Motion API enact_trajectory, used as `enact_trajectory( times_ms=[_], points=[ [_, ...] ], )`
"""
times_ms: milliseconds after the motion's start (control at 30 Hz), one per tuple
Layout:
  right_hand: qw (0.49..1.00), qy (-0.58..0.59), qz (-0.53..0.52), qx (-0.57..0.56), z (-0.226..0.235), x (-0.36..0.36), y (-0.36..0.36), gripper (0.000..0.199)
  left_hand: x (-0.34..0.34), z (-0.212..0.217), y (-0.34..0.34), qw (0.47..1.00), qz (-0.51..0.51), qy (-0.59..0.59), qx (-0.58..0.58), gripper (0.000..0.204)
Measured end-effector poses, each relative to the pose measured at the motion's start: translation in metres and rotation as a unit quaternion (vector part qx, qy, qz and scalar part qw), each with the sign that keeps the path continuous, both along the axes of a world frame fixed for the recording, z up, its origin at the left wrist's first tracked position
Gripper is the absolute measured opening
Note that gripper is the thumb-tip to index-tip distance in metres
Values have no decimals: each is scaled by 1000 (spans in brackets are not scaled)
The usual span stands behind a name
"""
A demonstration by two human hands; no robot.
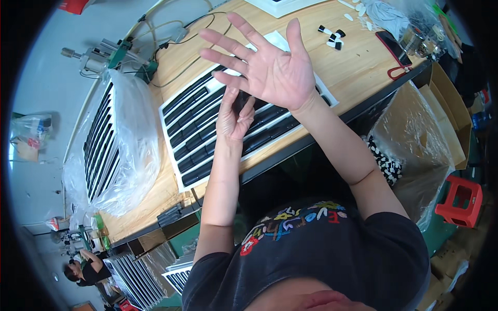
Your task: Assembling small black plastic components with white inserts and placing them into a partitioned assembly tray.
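Note:
My right hand (277,72) is raised above the table with its palm showing and its fingers spread, holding nothing. Below and left of it is my left hand (236,119), thumb and forefinger apart, its upper fingertips close to the right hand's little finger. Whether they touch I cannot tell. I see no held thing in the left hand, though the dark area between its fingers is hard to read. Beneath both hands lies a white-framed panel (199,153) with rows of black slats, partly hidden by the hands.
A similar slatted panel (101,140) in clear plastic stands at left beside a clamp-like metal device (93,61). Small black-and-white pieces (332,37), a phone (394,47) and red-handled scissors (398,72) lie at right. A plastic-lined box (415,124) and red stool (460,201) stand below. Another person (93,267) works lower left.

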State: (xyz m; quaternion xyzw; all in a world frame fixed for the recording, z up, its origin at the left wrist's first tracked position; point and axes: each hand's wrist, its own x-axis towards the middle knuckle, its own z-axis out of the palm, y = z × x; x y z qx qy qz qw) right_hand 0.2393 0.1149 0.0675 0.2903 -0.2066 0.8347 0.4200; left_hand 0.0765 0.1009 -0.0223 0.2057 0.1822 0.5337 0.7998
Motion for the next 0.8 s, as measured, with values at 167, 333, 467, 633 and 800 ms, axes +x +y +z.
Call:
enact_trajectory(
  times_ms=[167, 333, 467, 633, 800],
  points=[
    [999, 9, 17, 35, 21, -4, -6, 72, 6, 3, 0, 1000, 10, -7, 7, 21],
    [998, -8, 7, -60, 20, -10, -3, 77, -6, 0, 0, 998, 0, -56, -9, 21],
    [980, -93, -94, -149, 12, -3, -2, 76, -5, 8, 1, 999, 10, -43, 9, 17],
    [962, -84, -158, -205, -8, -5, 4, 74, -10, 7, 2, 998, 13, -68, -1, 15],
    [968, -76, -164, -176, -27, -7, 6, 77, -3, 13, 1, 983, 74, -170, 2, 27]
  ],
)
